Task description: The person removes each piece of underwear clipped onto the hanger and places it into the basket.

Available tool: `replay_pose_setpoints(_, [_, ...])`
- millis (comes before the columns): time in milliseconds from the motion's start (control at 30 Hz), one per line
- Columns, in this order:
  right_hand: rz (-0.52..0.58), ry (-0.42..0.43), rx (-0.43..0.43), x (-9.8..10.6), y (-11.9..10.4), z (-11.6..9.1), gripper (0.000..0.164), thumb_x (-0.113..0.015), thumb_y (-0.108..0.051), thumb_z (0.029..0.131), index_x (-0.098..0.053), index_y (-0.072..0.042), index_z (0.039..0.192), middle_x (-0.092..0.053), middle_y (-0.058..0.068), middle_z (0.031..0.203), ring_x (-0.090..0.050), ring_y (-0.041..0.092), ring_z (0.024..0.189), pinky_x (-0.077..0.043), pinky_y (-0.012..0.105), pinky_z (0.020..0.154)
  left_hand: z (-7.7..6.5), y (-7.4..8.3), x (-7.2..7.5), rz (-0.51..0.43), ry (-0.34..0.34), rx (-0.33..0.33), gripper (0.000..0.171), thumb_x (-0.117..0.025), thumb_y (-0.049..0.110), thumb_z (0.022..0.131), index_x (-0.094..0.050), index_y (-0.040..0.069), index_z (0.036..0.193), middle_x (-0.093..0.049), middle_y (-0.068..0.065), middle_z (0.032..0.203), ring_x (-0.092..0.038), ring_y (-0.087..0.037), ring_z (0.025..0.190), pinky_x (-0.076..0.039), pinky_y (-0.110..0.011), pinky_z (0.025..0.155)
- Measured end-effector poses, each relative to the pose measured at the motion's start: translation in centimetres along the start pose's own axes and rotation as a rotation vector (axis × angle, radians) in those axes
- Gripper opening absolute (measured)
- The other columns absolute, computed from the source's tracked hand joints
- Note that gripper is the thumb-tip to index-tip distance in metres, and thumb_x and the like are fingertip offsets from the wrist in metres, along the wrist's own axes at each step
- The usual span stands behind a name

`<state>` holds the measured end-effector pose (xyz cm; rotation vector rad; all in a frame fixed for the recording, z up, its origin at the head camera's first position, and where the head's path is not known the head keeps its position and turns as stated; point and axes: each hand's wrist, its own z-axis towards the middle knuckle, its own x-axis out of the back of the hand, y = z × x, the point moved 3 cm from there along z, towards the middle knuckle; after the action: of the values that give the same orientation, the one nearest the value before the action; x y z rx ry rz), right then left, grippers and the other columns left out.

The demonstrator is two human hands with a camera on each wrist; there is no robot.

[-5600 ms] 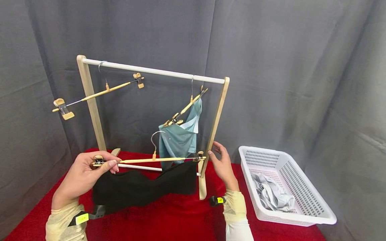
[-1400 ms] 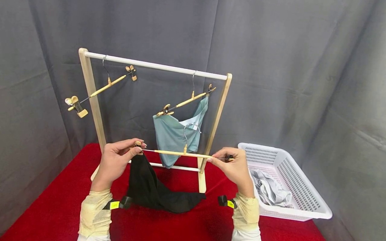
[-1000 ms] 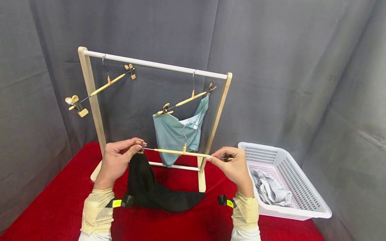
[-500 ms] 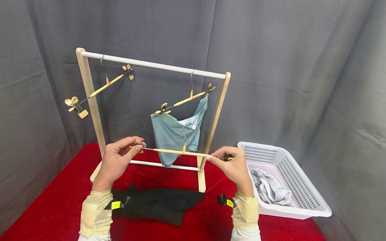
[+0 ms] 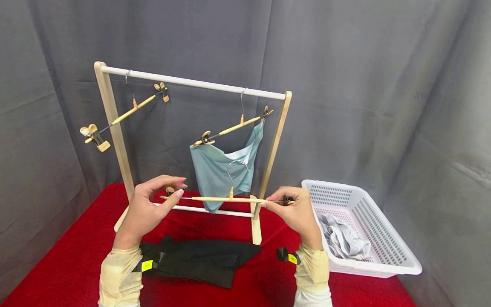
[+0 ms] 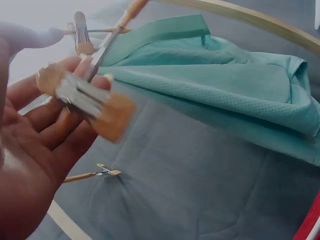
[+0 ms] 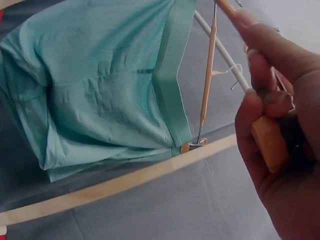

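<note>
A wooden clip hanger [image 5: 215, 199] is held level above the table, its metal hook upward. My right hand [image 5: 301, 209] pinches its bar close to the right-hand clip, and in the right wrist view that clip [image 7: 270, 142] sits inside the curled fingers. My left hand [image 5: 143, 209] is at the other end, with thumb and forefinger apart. In the left wrist view the left clip [image 6: 95, 105] lies in front of the fingers, blurred, with no cloth in it. Below, a black garment [image 5: 199, 260] lies flat on the red cloth.
Behind the hands stands a wooden rack [image 5: 276, 145] with a white top rail [image 5: 188, 83]. From it hang a bare clip hanger [image 5: 134, 110] on the left and teal boxer shorts [image 5: 211, 168] on another. A white basket [image 5: 399, 238] with a grey garment [image 5: 347, 241] stands right.
The black garment, clipped to the hanger before, has dropped from its left clip onto the table. My right hand has moved from the rack's post to the hanger. My left thumb and forefinger have parted.
</note>
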<state>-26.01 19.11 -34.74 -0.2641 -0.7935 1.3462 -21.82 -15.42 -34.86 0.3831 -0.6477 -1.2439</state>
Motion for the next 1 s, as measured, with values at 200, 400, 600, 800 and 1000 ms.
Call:
replay_pose_setpoints(200, [-0.002,-0.035,0.006,-0.7,-0.3,0.0,0.016,-0.086,0.01,0.073,-0.077,-0.004,0.075,-0.069,0.007,0.066,-0.049,0.006,0.054,-0.044,0.021,0.047,-0.3,0.4,-0.8,0.054,-0.136,0.053,0.025,-0.084,0.004,0.082,-0.079,0.016,0.104,-0.07,0.005,0.084,-0.059,-0.013,0.068,-0.05,-0.024,0.061])
replay_pose_setpoints(400, [0.01,-0.049,0.008,-1.0,-0.6,0.0,0.013,-0.088,0.002,0.075,-0.079,-0.008,0.076,-0.071,0.004,0.068,-0.051,0.008,0.054,-0.045,0.023,0.048,-0.4,0.4,-1.3,0.088,-0.225,0.168,0.022,-0.088,0.015,0.08,-0.081,0.021,0.1,-0.069,0.007,0.083,-0.054,-0.017,0.064,-0.047,-0.027,0.058])
replay_pose_setpoints(600, [0.037,-0.047,0.037,-1.4,-0.5,0.1,0.013,-0.088,0.001,0.075,-0.079,-0.008,0.077,-0.071,0.005,0.069,-0.052,0.008,0.055,-0.046,0.021,0.049,-0.3,0.2,-1.2,0.149,-0.276,0.192,0.016,-0.087,0.012,0.08,-0.083,0.023,0.09,-0.07,0.01,0.073,-0.055,-0.014,0.06,-0.048,-0.026,0.056])
replay_pose_setpoints(800, [-0.053,-0.03,0.059,-1.7,-0.7,0.3,0.018,-0.091,-0.003,0.073,-0.077,-0.01,0.082,-0.071,0.003,0.075,-0.057,0.011,0.063,-0.05,0.024,0.058,-0.1,0.3,-1.0,0.17,-0.25,0.142,0.016,-0.087,0.008,0.079,-0.083,0.018,0.091,-0.069,0.009,0.073,-0.054,-0.013,0.06,-0.048,-0.025,0.055])
replay_pose_setpoints(1000, [-0.308,0.02,0.164,-1.9,-2.6,0.3,0.036,-0.093,-0.012,0.073,-0.078,-0.016,0.105,-0.067,0.0,0.109,-0.054,0.016,0.104,-0.05,0.027,0.076,-0.2,0.4,-0.5,0.194,-0.216,0.106,0.016,-0.087,0.006,0.078,-0.082,0.015,0.09,-0.069,0.008,0.073,-0.051,-0.011,0.06,-0.046,-0.024,0.055])
